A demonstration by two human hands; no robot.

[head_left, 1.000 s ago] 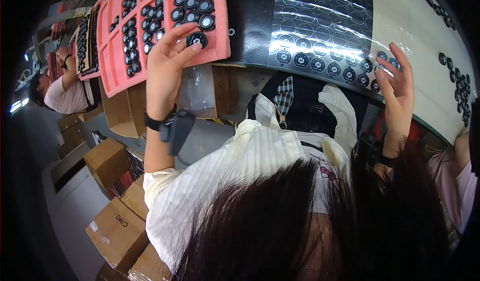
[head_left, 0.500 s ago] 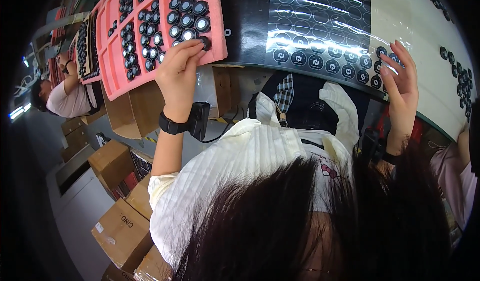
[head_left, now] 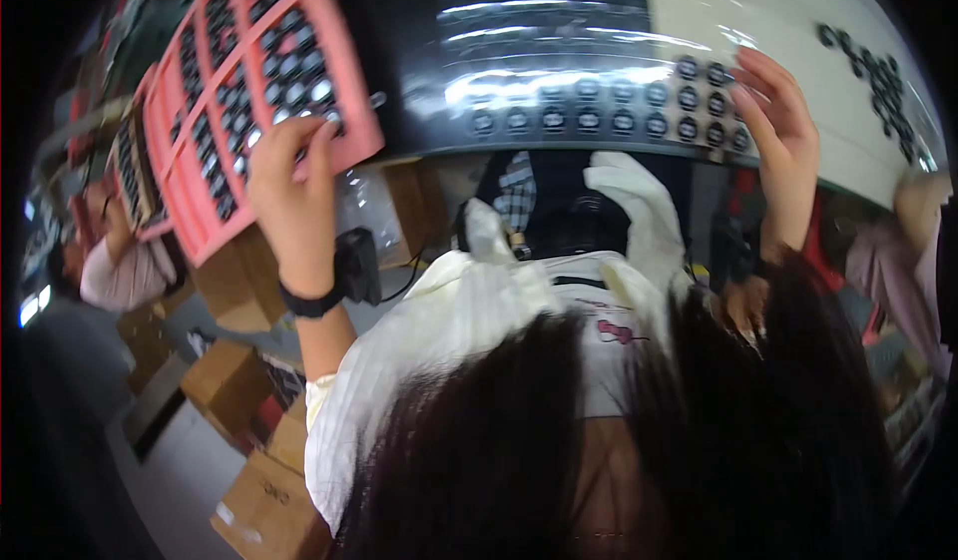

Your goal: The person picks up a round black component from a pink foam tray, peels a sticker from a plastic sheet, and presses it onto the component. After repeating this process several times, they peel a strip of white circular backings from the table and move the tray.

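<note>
- The black sheet (head_left: 559, 51) was the largest thing; it lay across the far middle of the scene, with its long axis running left to right, and it carried rows of small round black parts (head_left: 639, 111) along its near edge.
- The pink tray (head_left: 269, 101) lay to the left of the sheet, tilted, with its long axis going from near left to far right; its pockets held the same kind of round parts.
- The left hand (head_left: 294, 196) rested on the near edge of the pink tray, fingers bent over the pockets; I could not tell if it pinched a part.
- The right hand (head_left: 783, 141) was well apart from the left, at the right end of the black sheet, fingers spread loosely, touching the last parts of the row; it was the nearer hand to them.
</note>
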